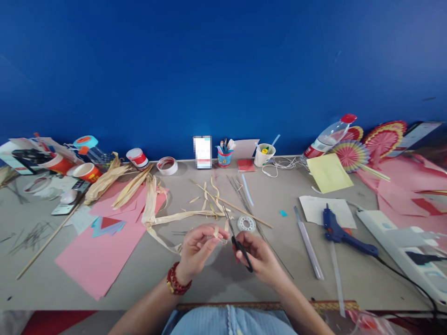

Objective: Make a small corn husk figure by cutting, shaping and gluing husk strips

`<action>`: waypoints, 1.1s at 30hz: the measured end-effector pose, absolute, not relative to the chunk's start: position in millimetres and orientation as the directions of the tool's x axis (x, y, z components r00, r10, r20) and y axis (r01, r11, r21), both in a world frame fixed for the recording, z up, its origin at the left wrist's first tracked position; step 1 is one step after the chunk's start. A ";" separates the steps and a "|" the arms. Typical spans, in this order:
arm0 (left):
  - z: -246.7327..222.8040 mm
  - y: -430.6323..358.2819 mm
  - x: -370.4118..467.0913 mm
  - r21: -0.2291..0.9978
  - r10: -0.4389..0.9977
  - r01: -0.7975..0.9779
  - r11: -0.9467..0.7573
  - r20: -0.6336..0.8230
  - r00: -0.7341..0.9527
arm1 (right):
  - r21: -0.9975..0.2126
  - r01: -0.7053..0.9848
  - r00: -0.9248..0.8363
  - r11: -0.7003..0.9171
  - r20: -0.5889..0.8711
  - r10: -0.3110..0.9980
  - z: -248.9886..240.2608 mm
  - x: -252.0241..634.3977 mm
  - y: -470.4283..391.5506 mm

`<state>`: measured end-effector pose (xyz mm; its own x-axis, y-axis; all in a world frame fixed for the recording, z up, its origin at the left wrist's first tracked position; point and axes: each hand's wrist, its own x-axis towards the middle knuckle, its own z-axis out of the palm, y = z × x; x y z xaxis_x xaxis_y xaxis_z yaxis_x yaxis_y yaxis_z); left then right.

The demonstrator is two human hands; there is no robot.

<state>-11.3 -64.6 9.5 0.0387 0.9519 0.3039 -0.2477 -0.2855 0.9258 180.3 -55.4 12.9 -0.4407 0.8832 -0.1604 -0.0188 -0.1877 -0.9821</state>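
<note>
My left hand, with a red bead bracelet at the wrist, pinches a small pale strip of corn husk. Close by on the right, my right hand grips black-handled scissors, whose blades point up and away over the table. Whether the blades are apart is hard to make out. Long dried husk strips lie beyond my left hand, some crossing thin sticks. A roll of clear tape rests just past the scissors.
Pink paper sheets and bundled husks spread to the left. On the right lie a blue glue gun, a craft knife-like strip and a white power strip. A phone and a pen cup stand along the blue wall.
</note>
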 end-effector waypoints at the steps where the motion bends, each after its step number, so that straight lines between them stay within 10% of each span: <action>1: 9.5 -64.4 -11.4 0.923 0.950 -0.252 -0.291 0.310 0.041 | -0.982 -0.016 -0.440 -0.189 -0.163 0.883 12.5 180.1 -55.7; 12: 8.5 -64.1 -11.0 0.911 0.941 -0.276 -0.308 0.333 0.050 | -0.986 0.085 -0.331 -0.143 -0.164 0.929 6.0 180.3 -56.7; 33: 9.1 -61.8 -10.7 0.874 0.865 -0.220 -0.433 0.471 0.171 | -0.933 -0.316 -0.135 -0.174 -0.137 0.981 33.2 159.8 -37.1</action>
<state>-10.7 -61.8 9.1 0.1710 0.8653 0.4712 -0.2199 -0.4326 0.8743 159.8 -37.1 33.2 -0.1348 0.9813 -0.1373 -0.3162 -0.1740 -0.9326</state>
